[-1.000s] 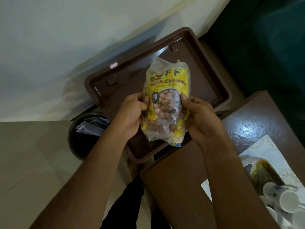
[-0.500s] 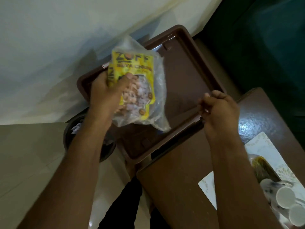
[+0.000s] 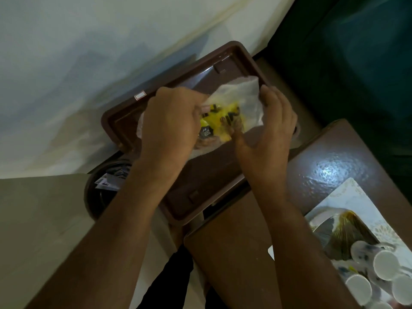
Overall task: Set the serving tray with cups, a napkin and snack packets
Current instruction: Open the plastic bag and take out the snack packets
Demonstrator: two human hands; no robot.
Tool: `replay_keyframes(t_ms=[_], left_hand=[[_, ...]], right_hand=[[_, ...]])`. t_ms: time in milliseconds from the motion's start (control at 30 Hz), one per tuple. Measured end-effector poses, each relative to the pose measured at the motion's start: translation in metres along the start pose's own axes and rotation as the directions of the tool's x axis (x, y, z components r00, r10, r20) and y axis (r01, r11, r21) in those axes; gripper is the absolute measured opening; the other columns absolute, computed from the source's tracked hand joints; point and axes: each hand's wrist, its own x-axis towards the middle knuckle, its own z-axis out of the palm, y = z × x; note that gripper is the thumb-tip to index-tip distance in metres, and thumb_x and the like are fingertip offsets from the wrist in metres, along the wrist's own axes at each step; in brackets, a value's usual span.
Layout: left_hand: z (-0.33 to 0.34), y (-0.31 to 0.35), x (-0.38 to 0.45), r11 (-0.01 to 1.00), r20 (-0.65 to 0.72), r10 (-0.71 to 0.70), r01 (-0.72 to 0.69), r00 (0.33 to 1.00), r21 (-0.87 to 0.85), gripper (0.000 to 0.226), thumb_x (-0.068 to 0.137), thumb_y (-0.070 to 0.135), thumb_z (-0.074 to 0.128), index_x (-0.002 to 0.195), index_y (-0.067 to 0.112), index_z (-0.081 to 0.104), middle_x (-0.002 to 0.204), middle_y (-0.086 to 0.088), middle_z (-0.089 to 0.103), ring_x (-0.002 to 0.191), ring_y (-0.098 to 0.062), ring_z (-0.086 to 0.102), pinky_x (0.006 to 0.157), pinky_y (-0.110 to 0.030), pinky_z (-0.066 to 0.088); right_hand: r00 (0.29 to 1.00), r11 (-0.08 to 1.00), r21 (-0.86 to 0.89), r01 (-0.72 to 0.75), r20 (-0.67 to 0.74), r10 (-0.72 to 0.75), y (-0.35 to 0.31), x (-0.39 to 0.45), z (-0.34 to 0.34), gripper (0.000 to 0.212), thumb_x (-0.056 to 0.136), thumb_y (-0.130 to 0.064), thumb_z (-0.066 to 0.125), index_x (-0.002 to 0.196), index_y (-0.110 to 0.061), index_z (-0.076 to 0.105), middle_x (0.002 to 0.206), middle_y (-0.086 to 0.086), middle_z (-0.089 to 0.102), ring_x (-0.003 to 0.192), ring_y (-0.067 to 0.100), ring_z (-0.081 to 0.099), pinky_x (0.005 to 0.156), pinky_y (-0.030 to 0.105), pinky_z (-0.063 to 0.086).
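Note:
A yellow soya chunks packet (image 3: 225, 112) in clear plastic lies over the far part of the brown serving tray (image 3: 196, 181). My left hand (image 3: 169, 128) grips its left side from above and hides part of it. My right hand (image 3: 269, 123) holds its right edge, fingers curled round the clear plastic. Several white paper cups (image 3: 383, 273) lie on their sides at the lower right, on a white patterned napkin (image 3: 354, 197). A second, dark gold packet (image 3: 343, 230) lies next to the cups.
The tray rests past the edge of a glossy brown table (image 3: 312, 175). A dark round bin (image 3: 104, 188) with papers stands on the floor to the left. A pale wall rises behind, and a dark green surface fills the upper right.
The packet has gone from upright in both hands to lying across the far part of the tray. My right hand let go half a second ago and is back on its right edge.

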Motion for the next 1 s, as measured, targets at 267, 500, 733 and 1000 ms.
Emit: replay_keyframes(t_ms=[267, 500, 733, 1000], left_hand=[[-0.007, 0.02, 0.007, 0.99, -0.157, 0.074, -0.092, 0.985, -0.11, 0.019, 0.101, 0.024, 0.065, 0.105, 0.013, 0.08, 0.095, 0.001, 0.08, 0.085, -0.011, 0.074, 0.072, -0.036, 0.064], [-0.012, -0.009, 0.005, 0.993, 0.073, 0.068, -0.075, 0.995, 0.095, 0.057, 0.076, 0.038, 0.088, 0.128, 0.026, 0.067, 0.123, 0.007, 0.071, 0.119, -0.018, 0.062, 0.101, -0.033, 0.028], [-0.007, 0.013, 0.006, 0.99, -0.079, 0.098, -0.105, 0.992, -0.096, 0.013, 0.097, 0.006, 0.063, 0.108, 0.007, 0.07, 0.101, 0.002, 0.069, 0.099, -0.013, 0.068, 0.091, -0.021, 0.055], [-0.003, 0.001, 0.01, 0.919, -0.205, -0.057, -0.029, 0.977, -0.393, 0.073, 0.083, 0.031, 0.086, 0.141, 0.005, 0.051, 0.143, -0.005, 0.05, 0.129, -0.012, 0.054, 0.101, -0.014, 0.048]], right_hand=[[0.998, 0.973, 0.229, -0.037, -0.032, 0.046, 0.009, 0.015, -0.013, 0.027, 0.085, -0.016, 0.08, 0.107, -0.006, 0.067, 0.103, 0.009, 0.07, 0.098, 0.028, 0.068, 0.08, 0.047, 0.058], [0.957, 0.728, 0.631, -0.267, 0.087, 0.276, 0.004, 0.009, -0.023, 0.006, 0.094, 0.001, 0.069, 0.089, 0.0, 0.065, 0.086, 0.017, 0.067, 0.082, 0.023, 0.068, 0.064, 0.028, 0.057], [0.981, 0.765, 0.614, -0.192, 0.1, 0.166, 0.011, 0.003, -0.025, 0.028, 0.098, -0.012, 0.071, 0.124, -0.009, 0.061, 0.122, 0.011, 0.072, 0.115, 0.022, 0.071, 0.096, 0.044, 0.06], [0.93, 0.687, 0.632, -0.359, 0.181, 0.319, 0.016, 0.006, -0.027, 0.015, 0.099, -0.003, 0.066, 0.111, 0.003, 0.07, 0.105, 0.012, 0.077, 0.093, 0.011, 0.078, 0.075, 0.022, 0.061]])
